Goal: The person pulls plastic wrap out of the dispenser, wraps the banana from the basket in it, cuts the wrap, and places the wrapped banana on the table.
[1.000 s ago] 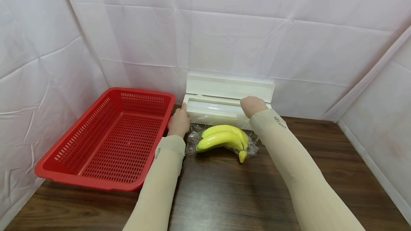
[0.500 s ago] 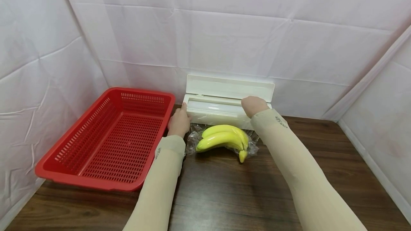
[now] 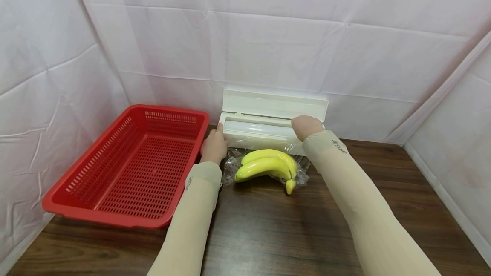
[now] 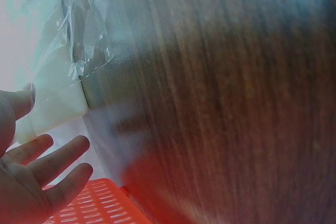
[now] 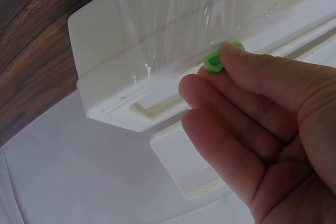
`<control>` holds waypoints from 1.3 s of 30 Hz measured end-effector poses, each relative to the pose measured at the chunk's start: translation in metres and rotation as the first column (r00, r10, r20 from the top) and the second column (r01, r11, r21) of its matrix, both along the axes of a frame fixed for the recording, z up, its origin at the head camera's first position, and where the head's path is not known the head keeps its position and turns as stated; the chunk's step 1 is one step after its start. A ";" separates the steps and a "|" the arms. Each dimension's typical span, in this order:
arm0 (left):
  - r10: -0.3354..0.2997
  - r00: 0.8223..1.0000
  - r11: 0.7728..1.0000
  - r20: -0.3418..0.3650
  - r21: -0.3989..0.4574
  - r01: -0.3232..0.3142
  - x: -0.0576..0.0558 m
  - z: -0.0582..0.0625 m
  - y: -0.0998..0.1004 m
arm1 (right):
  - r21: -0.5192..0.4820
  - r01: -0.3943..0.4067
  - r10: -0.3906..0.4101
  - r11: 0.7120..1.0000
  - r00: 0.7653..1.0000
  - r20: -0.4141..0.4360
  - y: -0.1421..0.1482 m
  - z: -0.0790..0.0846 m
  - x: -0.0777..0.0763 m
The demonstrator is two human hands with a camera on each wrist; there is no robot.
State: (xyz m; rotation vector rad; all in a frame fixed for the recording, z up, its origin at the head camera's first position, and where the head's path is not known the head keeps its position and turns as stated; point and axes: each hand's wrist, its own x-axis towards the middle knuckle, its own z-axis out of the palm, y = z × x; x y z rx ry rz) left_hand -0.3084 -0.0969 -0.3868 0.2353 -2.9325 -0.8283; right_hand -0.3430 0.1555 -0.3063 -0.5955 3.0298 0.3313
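Observation:
A long white cling film dispenser (image 3: 257,142) lies at the back with its lid (image 3: 274,103) raised, and a roll of film (image 3: 253,128) shows inside. My left hand (image 3: 214,145) rests against its left end; the left wrist view shows the thumb at the front face and several fingers fairly straight. Near the dispenser's right end, my right hand (image 3: 307,127) pinches a small green slide cutter (image 5: 212,62) between thumb and fingers on the track. Clear film (image 5: 173,30) hangs over the front face. In front lies a bunch of bananas (image 3: 268,166) on crumpled film (image 3: 231,169).
A red slotted plastic basket (image 3: 111,218) stands on the left, close to my left forearm. Dark wooden table (image 3: 268,229) extends in front of the bananas and to the right. White cloth walls (image 3: 284,50) enclose the back and sides.
My right hand has slid slightly right along the dispenser's track. The left hand, dispenser, bananas and basket have not visibly moved.

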 end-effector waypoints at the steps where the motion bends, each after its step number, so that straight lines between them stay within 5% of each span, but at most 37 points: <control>1: 0.000 1.000 1.000 -0.003 0.000 0.000 0.000 0.000 0.000 | -0.002 0.001 -0.001 1.000 1.000 -0.002 0.001 0.000 0.001; 39: 0.004 1.000 1.000 0.011 -0.016 -0.004 0.000 -0.001 -0.002 | -0.009 0.020 -0.020 1.000 1.000 0.023 0.029 -0.004 -0.004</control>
